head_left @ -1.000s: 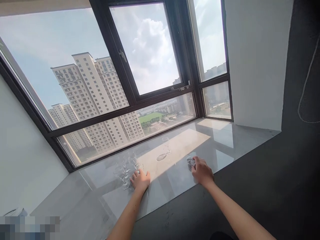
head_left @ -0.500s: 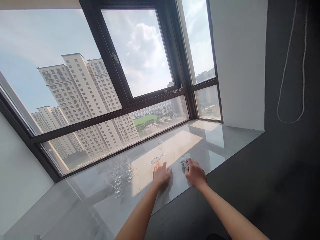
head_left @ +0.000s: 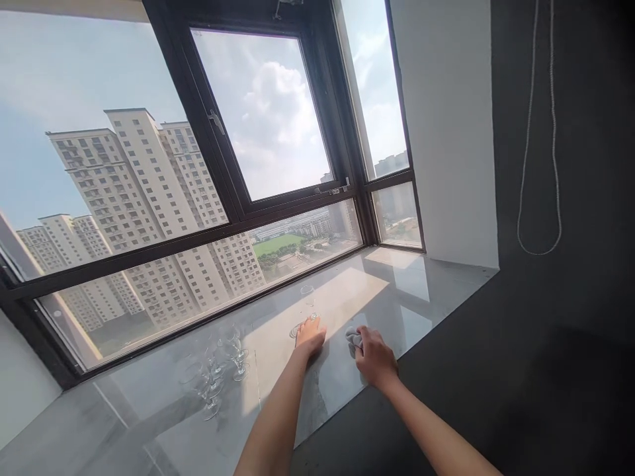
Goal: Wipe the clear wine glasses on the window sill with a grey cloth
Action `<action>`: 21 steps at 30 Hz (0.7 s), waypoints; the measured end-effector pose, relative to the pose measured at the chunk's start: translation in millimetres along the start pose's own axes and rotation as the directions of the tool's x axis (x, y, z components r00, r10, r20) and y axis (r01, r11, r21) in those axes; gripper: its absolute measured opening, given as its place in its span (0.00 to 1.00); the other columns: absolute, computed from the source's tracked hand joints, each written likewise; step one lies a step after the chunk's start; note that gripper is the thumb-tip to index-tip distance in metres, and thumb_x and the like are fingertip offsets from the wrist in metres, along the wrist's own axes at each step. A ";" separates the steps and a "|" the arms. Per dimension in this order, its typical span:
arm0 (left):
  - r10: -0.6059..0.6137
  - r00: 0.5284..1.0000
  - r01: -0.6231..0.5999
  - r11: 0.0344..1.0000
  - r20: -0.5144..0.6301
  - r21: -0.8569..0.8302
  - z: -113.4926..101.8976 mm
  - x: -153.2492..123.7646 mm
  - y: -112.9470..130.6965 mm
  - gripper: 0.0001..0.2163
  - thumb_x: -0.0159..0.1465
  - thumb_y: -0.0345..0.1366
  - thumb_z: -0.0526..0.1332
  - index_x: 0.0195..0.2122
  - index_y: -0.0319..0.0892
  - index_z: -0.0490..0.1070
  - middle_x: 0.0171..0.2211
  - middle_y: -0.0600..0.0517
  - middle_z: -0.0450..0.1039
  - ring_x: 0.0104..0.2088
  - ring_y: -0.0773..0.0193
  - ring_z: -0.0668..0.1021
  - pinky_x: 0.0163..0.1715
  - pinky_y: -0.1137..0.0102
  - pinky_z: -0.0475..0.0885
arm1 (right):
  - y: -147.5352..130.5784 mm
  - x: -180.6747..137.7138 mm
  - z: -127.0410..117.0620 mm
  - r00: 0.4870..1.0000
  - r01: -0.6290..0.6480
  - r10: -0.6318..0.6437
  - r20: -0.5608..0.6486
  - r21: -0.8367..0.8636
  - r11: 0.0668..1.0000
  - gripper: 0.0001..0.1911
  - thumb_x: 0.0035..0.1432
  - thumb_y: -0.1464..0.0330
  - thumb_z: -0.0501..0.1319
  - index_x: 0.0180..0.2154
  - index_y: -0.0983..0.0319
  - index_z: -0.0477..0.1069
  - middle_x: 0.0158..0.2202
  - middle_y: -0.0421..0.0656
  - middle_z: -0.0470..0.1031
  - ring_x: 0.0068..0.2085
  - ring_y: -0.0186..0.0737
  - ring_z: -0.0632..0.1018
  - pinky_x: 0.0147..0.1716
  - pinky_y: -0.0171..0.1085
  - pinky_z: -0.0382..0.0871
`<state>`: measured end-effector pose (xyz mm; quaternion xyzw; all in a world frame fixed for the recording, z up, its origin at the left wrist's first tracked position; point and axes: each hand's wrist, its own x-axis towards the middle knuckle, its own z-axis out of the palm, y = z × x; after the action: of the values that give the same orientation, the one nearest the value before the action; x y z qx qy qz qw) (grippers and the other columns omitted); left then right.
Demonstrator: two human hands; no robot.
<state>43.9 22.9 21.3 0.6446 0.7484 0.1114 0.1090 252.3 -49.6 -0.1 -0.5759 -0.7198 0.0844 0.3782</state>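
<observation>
My left hand (head_left: 310, 336) lies on the marble window sill (head_left: 426, 291), its fingertips at the foot of a single clear stemmed glass (head_left: 307, 299) that stands upright in the sunlit patch. Whether the fingers grip the foot I cannot make out. My right hand (head_left: 374, 356) is closed on a small grey cloth (head_left: 353, 338) that rests on the sill just right of the left hand. A cluster of several clear stemmed glasses (head_left: 215, 370) stands farther left on the sill, away from both hands.
A large black-framed window (head_left: 238, 218) runs along the back of the sill, with high-rise blocks outside. A white wall column (head_left: 446, 132) closes the right end. A looped bead cord (head_left: 538, 198) hangs on the dark wall (head_left: 570, 297) at right.
My left hand left the cluster of glasses and moved right to the single glass. My right hand stayed on the cloth. The view shifted to the right.
</observation>
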 end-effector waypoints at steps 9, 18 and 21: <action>-0.028 1.000 0.028 0.999 -0.006 0.040 -2.7 8.1 8.7 0.29 0.67 0.51 0.48 0.67 0.48 0.57 0.72 0.45 0.46 0.71 0.48 0.53 0.67 0.54 0.48 | -0.9 0.9 0.6 1.000 0.000 0.000 -0.007 -0.008 1.000 0.13 0.59 0.75 0.56 0.45 0.59 0.66 0.45 0.45 0.73 0.48 0.43 0.71 0.38 0.35 0.57; 0.065 0.998 -0.062 0.993 -0.023 0.102 -9.5 -6.1 13.6 0.26 0.67 0.43 0.48 0.64 0.43 0.62 0.68 0.43 0.57 0.69 0.53 0.57 0.67 0.58 0.50 | 0.7 0.5 0.8 1.000 0.005 -0.005 -0.003 -0.010 1.000 0.14 0.59 0.76 0.56 0.46 0.58 0.66 0.46 0.46 0.73 0.49 0.44 0.71 0.41 0.36 0.60; 0.129 0.991 -0.123 0.982 -0.028 0.146 -10.2 -26.4 5.2 0.26 0.66 0.45 0.50 0.64 0.43 0.63 0.68 0.44 0.59 0.68 0.53 0.59 0.67 0.58 0.49 | 1.1 0.7 0.8 1.000 0.015 -0.014 0.004 -0.008 1.000 0.13 0.59 0.75 0.56 0.46 0.58 0.65 0.47 0.46 0.74 0.50 0.45 0.71 0.41 0.36 0.60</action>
<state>49.5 -2.8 33.1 0.6947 0.7141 0.0757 0.0412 252.5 -48.3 -1.0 -0.5720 -0.7251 0.0802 0.3751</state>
